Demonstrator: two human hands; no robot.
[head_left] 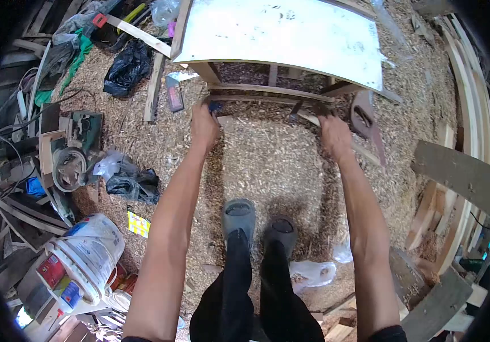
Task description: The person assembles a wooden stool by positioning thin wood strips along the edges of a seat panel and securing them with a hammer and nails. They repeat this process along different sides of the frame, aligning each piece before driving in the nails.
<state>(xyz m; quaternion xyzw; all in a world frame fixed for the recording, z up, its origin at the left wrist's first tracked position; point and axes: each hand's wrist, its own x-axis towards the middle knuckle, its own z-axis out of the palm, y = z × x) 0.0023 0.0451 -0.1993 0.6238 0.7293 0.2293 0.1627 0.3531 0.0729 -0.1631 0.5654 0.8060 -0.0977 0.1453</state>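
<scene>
My left hand (205,126) is closed at the left end of the wooden frame's near rail. A small dark-blue thing (215,106) shows at its fingers; I cannot make out its kind. My right hand (335,135) is closed around the pale wooden handle of a hammer (308,118), whose dark head points left, near the same rail. In front of both hands stands a wooden frame (267,88) with a white, smudged panel (279,28) on top. A handsaw (363,114) with a brown handle lies just right of my right hand.
Wood shavings (273,154) cover the floor. A white bucket (94,239) holding cans stands at lower left, below a machine with a handwheel (69,168). Black plastic bags (128,68) lie to the left. Long boards (473,97) and a curved panel (458,171) line the right side.
</scene>
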